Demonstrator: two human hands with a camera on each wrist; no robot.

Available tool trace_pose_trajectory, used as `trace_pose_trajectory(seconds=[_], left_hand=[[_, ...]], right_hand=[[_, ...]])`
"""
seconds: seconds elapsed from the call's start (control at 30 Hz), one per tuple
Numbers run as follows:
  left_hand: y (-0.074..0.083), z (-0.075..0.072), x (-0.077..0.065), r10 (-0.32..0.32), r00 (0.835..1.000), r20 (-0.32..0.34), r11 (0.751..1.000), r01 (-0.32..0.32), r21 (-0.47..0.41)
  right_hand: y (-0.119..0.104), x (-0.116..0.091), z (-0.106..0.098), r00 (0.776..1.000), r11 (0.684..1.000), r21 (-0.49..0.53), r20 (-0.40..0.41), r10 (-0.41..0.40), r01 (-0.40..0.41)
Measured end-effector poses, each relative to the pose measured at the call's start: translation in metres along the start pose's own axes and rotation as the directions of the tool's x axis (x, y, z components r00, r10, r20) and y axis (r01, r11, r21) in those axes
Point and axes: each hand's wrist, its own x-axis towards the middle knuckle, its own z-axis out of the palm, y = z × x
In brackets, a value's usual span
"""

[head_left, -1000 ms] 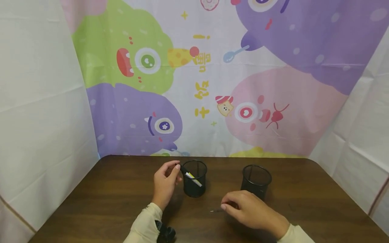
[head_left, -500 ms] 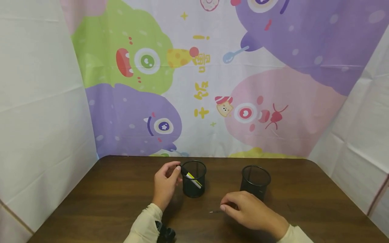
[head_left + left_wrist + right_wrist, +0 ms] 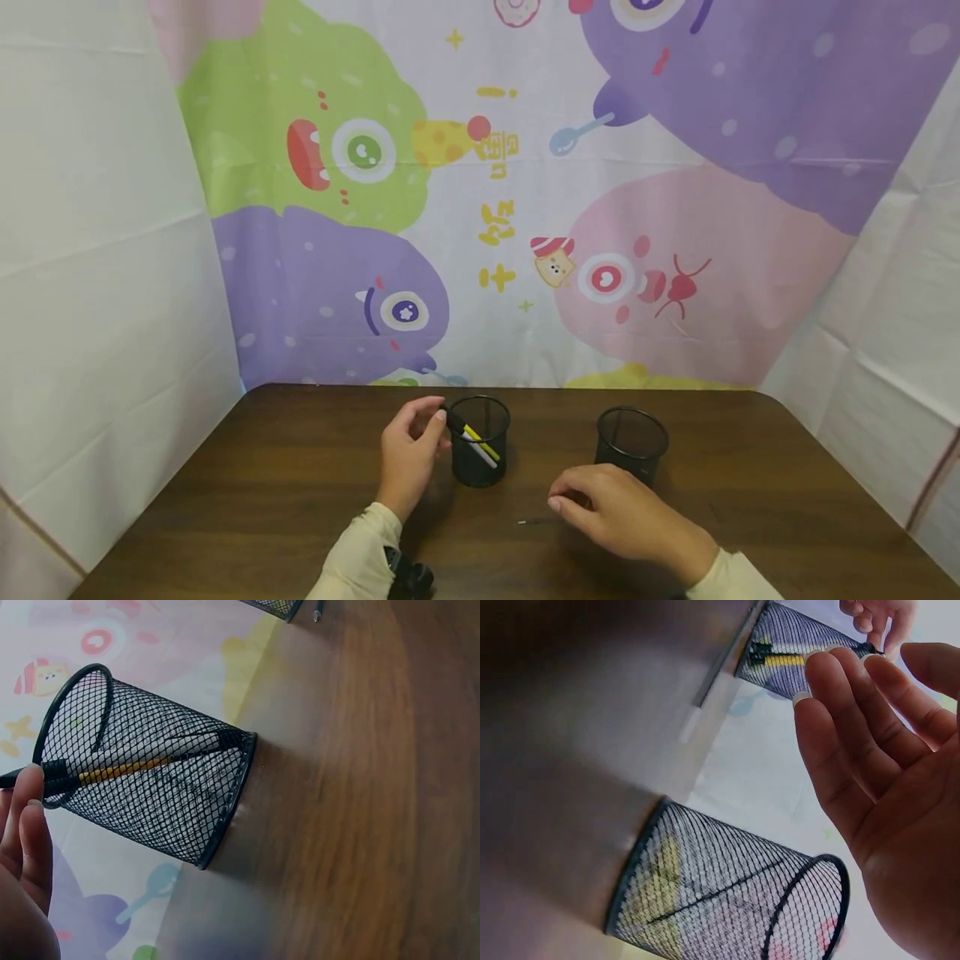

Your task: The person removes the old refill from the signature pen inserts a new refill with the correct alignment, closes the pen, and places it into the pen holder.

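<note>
My left hand point(image 3: 411, 450) pinches the black end of a marker at the rim of the left black mesh pen cup point(image 3: 480, 475). A white marker point(image 3: 480, 451) and a yellow marker point(image 3: 489, 447) lean inside that cup; whether the fingers hold one or both is unclear. In the right wrist view, my right hand point(image 3: 885, 765) has loosely curved fingers with nothing between them. A thin dark pen point(image 3: 724, 656) with a silver tip lies on the table, close by that hand. Behind the right hand point(image 3: 618, 512) stands a second mesh pen cup point(image 3: 633, 442), partly covered by it.
The brown wooden table point(image 3: 300, 500) carries both cups. A cartoon-printed cloth point(image 3: 495, 333) hangs along its back edge, with white cloth walls point(image 3: 112, 250) at the sides. A black device point(image 3: 408, 575) is on the left wrist.
My right hand has shifted slightly up and right, away from the thin pen, whose tip stays about in place. In the left cup, the white and yellow markers now show more apart.
</note>
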Motion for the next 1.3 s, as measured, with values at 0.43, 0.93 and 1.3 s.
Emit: trace_pose_trajectory(seconds=[0.43,0.93,1.3], left_hand=[[0.001,-0.005,0.003,0.197,0.978,-0.064,0.943,-0.171,0.285],[0.014,-0.011,0.013,0.172,0.981,0.092,0.869,-0.195,0.455],[0.037,-0.002,0.032,0.193,0.928,0.319,0.579,-0.37,0.726]], right_hand=[[-0.001,0.01,-0.016,1.0,0.998,0.06,-0.012,0.029,-0.028],[0.001,0.027,-0.045,0.996,0.998,-0.059,-0.092,0.001,-0.006],[0.013,0.033,-0.055,0.984,0.982,-0.161,-0.164,0.072,-0.099]])
